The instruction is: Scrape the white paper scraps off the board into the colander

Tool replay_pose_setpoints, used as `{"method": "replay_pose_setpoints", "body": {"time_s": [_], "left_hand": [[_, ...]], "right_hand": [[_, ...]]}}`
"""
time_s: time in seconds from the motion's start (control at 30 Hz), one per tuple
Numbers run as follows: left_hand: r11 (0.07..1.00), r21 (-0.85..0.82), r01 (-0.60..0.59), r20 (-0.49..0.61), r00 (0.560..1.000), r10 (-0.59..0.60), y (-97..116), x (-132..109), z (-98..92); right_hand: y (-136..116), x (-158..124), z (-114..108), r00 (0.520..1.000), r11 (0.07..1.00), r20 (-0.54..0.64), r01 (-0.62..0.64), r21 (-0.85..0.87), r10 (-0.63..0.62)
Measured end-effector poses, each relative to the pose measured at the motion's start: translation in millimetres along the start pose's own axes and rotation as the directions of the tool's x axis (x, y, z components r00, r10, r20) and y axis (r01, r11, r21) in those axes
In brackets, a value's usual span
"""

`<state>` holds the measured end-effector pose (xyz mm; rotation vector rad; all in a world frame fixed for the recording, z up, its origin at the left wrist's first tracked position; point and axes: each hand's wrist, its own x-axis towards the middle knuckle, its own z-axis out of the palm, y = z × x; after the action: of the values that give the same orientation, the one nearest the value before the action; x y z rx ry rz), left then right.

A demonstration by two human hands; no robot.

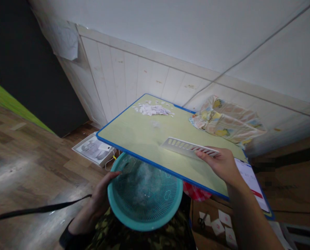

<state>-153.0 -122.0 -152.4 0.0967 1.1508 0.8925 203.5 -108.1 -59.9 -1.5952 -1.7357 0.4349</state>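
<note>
My left hand (103,191) grips the left rim of a teal plastic colander (146,225), held below the table's front edge. Inside the colander lies a whitish, wispy or clear material (144,182) that I cannot make out. My right hand (221,163) is closed on one end of a white slotted plastic strip (182,147), whose long lower edge rests on or just above the pale green tabletop (129,130). Toward the table's far left corner sits a pile of small white paper scraps (153,109), with a faint whitish patch (155,123) just in front of it.
A patterned cloth (225,119) is bunched at the table's back right. Along the right edge lies a phone or tablet with a lit screen (251,182). Below stand scissors (202,222) and paper cards (217,226). A white box (94,149) sits on the floor at left.
</note>
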Motion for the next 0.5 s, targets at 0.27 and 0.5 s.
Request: {"method": "replay_pose_setpoints", "body": {"time_s": [0.27,0.5], "left_hand": [[0.999,0.004,-0.033,0.000,0.999,0.033,-2.1,-1.7,-0.9],[1.000,0.007,-0.026,0.062,0.998,0.026,-2.4,2.7,-6.0]], "right_hand": [[-1.3,23.2,26.6,0.999,0.996,-0.012,0.050,0.076,-0.050],[-2.5,1.7,11.3,0.999,0.998,0.018,0.043,0.050,-0.043]]}}
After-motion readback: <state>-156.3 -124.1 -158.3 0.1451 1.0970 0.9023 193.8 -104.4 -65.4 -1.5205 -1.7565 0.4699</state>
